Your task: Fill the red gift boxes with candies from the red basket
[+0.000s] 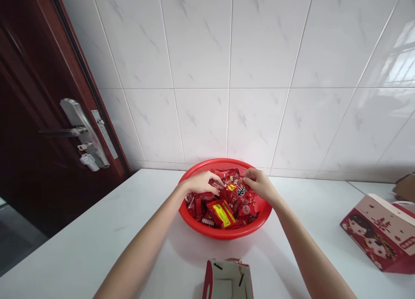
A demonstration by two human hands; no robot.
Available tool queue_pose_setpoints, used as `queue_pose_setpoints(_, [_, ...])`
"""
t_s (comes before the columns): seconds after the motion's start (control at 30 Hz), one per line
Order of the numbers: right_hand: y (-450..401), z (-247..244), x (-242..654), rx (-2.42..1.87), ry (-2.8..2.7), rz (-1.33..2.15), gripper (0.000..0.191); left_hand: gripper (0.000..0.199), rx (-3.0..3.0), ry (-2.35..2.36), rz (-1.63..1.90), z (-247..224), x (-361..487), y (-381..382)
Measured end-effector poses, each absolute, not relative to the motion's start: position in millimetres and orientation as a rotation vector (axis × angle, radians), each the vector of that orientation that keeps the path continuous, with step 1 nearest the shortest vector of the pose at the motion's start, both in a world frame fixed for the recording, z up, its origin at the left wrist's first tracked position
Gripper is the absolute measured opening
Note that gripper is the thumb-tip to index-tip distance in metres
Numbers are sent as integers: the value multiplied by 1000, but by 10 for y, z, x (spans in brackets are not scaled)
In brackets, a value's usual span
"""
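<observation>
A red plastic basket point(223, 235) with a perforated wall holds a heap of red wrapped snack packets. My left hand point(205, 183) reaches in from the left, its thumb and fingers apart over the packets, with no packet clearly held. On the other side, my right hand point(260, 184) has its fingers curled onto the edge of a red snack packet point(241, 191) with black and yellow print. Nearer me in the heap lies a packet with a yellow label point(224, 214). Below the basket stands an open paper gift box point(228, 275) with a cord handle, its inside showing.
A red and pink gift box point(381, 238) with cartoon figures stands on the white tabletop point(129, 225) at the right. Behind it is a brown cardboard piece point(405, 187). White wall tiles point(201, 121) back the table; a dark red door point(29, 117) is at the left.
</observation>
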State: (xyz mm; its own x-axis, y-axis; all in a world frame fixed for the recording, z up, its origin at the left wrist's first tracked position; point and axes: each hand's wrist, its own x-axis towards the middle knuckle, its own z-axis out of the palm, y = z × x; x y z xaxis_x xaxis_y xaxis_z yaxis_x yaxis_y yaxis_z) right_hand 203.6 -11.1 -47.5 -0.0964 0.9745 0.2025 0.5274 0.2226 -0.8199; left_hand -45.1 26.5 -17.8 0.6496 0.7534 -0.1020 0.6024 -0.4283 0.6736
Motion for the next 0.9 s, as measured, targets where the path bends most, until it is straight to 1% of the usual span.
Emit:
queue_pose_setpoints(0.27, [-102, -496, 2019, -1387, -1694, 780, 9, 38, 2013, 1005, 477, -251, -531, 164])
queue_pose_setpoints(0.4, [-97, -495, 2037, -1390, -1679, 789, 10, 34, 2097, 1125, 434, -245, -552, 150])
queue_pose_setpoints(0.47, [-113, -478, 2033, -1360, -1667, 817, 14, 30, 2171, 1186, 388, -232, -532, 133])
queue_pose_setpoints(0.53, [-151, -446, 2002, -1262, -1649, 865, 21, 28, 2171, 1186, 403, -211, -478, 88])
queue_pose_setpoints(0.57, [-177, -423, 1977, -1191, -1636, 894, 26, 31, 2139, 1164, 442, -195, -438, 53])
queue_pose_setpoints(0.63, [-238, -369, 1919, -1040, -1619, 956, 33, 43, 2065, 1094, 552, -154, -347, -33])
queue_pose_setpoints(0.67, [-266, -340, 1895, -969, -1614, 988, 35, 46, 2047, 1055, 605, -130, -304, -76])
queue_pose_setpoints(0.73, [-306, -285, 1876, -879, -1629, 1022, 33, 42, 2056, 1007, 689, -85, -238, -146])
queue_pose_setpoints(0.8, [-314, -249, 1911, -967, -1695, 919, 25, 40, 2085, 1044, 729, -58, -211, -177])
queue_pose_setpoints(0.87, [-297, -239, 1982, -1300, -1861, 676, 14, 39, 2091, 1140, 732, -56, -216, -170])
queue_pose_setpoints(0.9, [-284, -246, 2017, -1497, -1954, 549, 13, 39, 2086, 1185, 721, -63, -225, -158])
